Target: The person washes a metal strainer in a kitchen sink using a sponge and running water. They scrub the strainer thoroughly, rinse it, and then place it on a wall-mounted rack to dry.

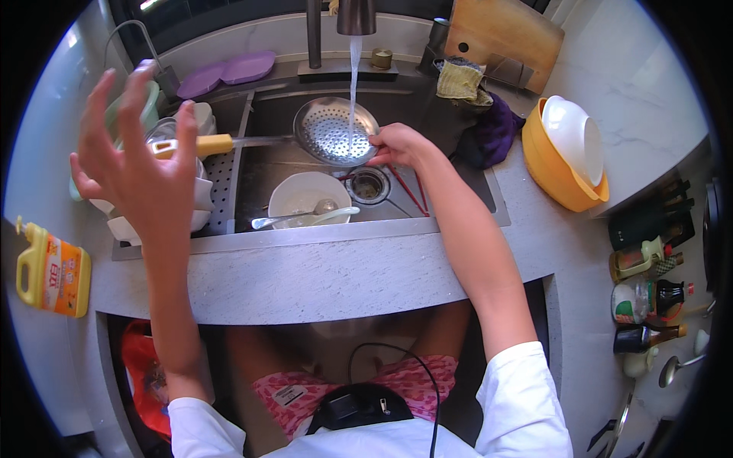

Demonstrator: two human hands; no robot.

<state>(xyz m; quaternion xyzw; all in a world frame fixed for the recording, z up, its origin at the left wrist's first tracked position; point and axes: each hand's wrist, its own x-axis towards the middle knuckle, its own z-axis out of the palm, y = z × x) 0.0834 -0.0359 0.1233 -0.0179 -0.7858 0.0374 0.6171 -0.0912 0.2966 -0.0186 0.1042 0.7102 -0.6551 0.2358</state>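
Observation:
My right hand (401, 144) grips the rim of a perforated metal skimmer (329, 129) over the sink (269, 177). Water from the faucet (356, 17) runs onto the skimmer's bowl. The skimmer's yellow handle (215, 145) points left, passing behind my raised left hand (131, 137). That hand has its fingers spread and holds nothing; whether it touches the handle is unclear. Below the skimmer, a white bowl (309, 186) stands in the sink with a metal spoon (286, 219) and a pale spoon (338, 213) across it. Red chopsticks (409, 192) lie near the drain (368, 186).
White dishes (200, 209) crowd the drainer at left, near a dish soap jug (54, 272). Purple plates (226, 74) lie behind. At right are cloths (461, 80), a yellow basin (550, 166) holding white bowls, a cutting board (509, 40) and several condiment bottles (647, 338).

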